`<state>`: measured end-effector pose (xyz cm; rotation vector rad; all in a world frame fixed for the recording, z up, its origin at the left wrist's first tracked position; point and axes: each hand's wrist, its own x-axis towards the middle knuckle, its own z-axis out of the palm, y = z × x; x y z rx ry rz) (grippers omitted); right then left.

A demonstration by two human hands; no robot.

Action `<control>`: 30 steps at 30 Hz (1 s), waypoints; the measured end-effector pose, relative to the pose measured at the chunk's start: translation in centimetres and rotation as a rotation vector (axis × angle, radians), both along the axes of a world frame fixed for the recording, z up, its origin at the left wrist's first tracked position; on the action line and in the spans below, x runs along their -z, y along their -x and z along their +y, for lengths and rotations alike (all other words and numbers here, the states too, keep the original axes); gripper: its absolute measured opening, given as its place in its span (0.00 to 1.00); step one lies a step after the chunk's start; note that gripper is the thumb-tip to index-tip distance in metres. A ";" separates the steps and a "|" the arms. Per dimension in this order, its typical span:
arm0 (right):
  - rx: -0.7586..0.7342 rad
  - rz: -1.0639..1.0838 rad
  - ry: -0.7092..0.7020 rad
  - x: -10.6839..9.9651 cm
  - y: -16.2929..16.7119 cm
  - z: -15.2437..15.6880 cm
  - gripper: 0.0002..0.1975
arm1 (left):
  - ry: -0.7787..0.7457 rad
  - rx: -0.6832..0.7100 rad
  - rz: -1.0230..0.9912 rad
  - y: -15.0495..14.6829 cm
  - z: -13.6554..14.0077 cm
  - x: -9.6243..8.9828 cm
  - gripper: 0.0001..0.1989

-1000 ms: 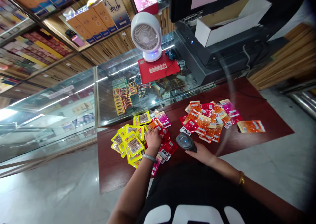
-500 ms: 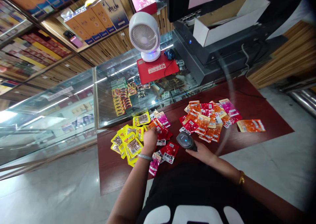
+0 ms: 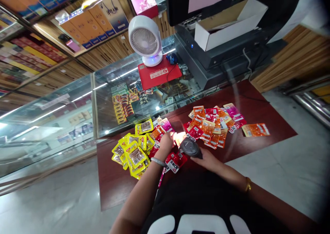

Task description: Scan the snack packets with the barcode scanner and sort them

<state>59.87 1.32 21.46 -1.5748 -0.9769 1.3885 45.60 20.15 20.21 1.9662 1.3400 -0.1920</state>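
My right hand (image 3: 206, 158) is wrapped around the handle of a dark grey barcode scanner (image 3: 190, 147), whose head points to the left. White light falls on a small snack packet (image 3: 179, 137) just in front of it. My left hand (image 3: 166, 146) is closed on that packet's left edge; the glare hides its print. Beneath and around the left hand lie red packets (image 3: 176, 161) and a magenta one (image 3: 166, 124). Yellow packets (image 3: 135, 155) are heaped to its left. Beyond the scanner is a pile of orange and red packets (image 3: 207, 128).
One orange packet (image 3: 256, 130) lies apart on the right of the dark red tabletop (image 3: 113, 189). Behind it stand a glass display counter (image 3: 108, 99), a white fan (image 3: 145, 38) on a red mat (image 3: 160, 74), and a cash register unit (image 3: 213, 58) bearing an open white box (image 3: 229, 31).
My left hand has moved right from the red packets to the scanner, bringing a packet. The scanner's light now shines on that packet. The whole view has shifted slightly.
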 end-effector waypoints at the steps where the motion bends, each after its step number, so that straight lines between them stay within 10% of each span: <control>1: 0.008 -0.001 0.001 0.2 -0.1 -0.3 0.23 | 0.047 -0.024 -0.019 -0.5 0.0 0.0 0.16; 8: 0.048 -0.006 0.038 1.7 -0.3 -2.2 0.26 | 0.473 -0.107 -0.524 -4.1 0.4 0.1 0.19; 16: 0.014 -0.042 0.030 1.5 -0.2 -2.0 0.24 | -0.289 0.178 0.347 2.7 0.4 -0.5 0.25; 30: -0.020 -0.079 0.014 0.9 0.1 -0.9 0.23 | -0.255 0.272 0.253 3.7 -0.4 0.2 0.19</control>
